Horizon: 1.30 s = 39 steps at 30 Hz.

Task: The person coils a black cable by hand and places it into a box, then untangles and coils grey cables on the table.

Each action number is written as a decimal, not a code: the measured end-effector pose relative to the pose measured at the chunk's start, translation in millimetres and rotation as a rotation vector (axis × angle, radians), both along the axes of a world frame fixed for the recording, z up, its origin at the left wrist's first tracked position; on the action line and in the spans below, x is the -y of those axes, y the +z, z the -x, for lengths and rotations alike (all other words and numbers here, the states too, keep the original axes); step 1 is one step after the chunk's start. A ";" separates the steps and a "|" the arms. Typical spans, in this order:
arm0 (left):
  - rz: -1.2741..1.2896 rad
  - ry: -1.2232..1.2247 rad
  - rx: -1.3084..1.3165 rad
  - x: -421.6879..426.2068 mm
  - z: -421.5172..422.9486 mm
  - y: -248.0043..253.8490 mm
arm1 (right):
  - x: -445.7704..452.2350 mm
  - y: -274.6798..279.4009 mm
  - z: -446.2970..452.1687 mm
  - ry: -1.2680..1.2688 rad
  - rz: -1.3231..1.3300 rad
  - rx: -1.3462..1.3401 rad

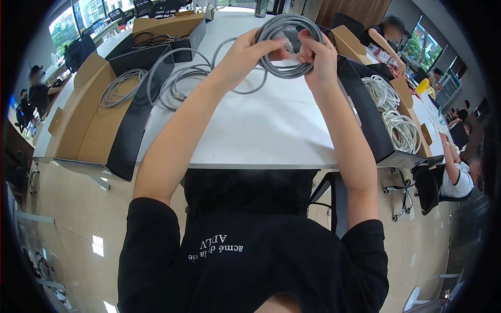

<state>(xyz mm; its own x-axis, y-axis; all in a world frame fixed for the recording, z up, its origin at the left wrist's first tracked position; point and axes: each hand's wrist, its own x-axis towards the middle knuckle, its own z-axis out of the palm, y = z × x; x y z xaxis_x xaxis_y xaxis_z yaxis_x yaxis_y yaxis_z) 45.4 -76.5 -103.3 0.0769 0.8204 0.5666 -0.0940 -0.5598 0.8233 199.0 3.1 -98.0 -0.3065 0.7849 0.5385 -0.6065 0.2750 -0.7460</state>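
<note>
A grey cable coil [288,22] is held up above the far part of the white table, its ring facing me. My left hand [261,48] is closed around the coil's left side. Gripping the right side, my right hand [319,52] has its fingers curled inward through the ring. A light-coloured connector seems to show between the hands, though its detail is too small to make out. From the coil, cable runs left to loose grey loops [182,86] lying on the table beside my left forearm.
An open box [83,130] on the left holds one grey cable coil [123,88]. Another box [360,104] on the right holds white cable coils [401,133]. Behind stands a box with dark cables [154,39]. A person [383,39] works at the far right.
</note>
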 end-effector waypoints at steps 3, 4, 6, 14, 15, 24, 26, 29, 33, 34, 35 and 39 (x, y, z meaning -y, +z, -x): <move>0.036 -0.037 0.081 -1.9 5.6 0.5 | 4.2 3.6 0.7 0.080 -0.035 0.153; 0.055 -0.042 0.091 0.4 7.4 3.1 | 6.8 6.3 0.1 0.101 -0.055 0.217; 0.009 0.080 -0.131 6.5 8.7 9.7 | 8.2 8.3 -3.5 0.048 -0.207 0.381; 0.030 0.182 -0.624 16.0 9.2 8.2 | 9.8 -6.4 6.9 -0.520 -0.896 0.661; 0.065 0.165 -0.657 14.8 13.7 10.5 | 8.3 -6.5 6.9 -0.552 -0.973 0.669; 0.101 0.103 -0.584 14.4 11.3 11.5 | 11.4 -3.9 5.7 -0.735 -0.963 0.777; 0.110 0.091 -0.576 11.9 12.4 9.3 | 8.9 -5.1 6.2 -0.656 -0.957 0.732; 0.150 0.105 -0.601 14.4 12.1 10.7 | 7.8 -6.2 6.4 -0.493 -0.859 0.749; 0.155 0.073 -0.584 11.7 12.3 8.9 | 10.0 -0.4 2.9 -0.346 -0.631 0.935; 0.141 0.064 -0.572 9.4 12.3 6.6 | 9.1 -0.3 2.6 -0.310 -0.569 0.941; 0.141 0.066 -0.570 8.6 12.3 5.0 | 6.7 -1.2 2.3 -0.251 -0.541 0.940; 0.157 0.098 -0.588 8.3 9.7 3.4 | 4.7 -2.3 -0.3 -0.085 -0.468 0.909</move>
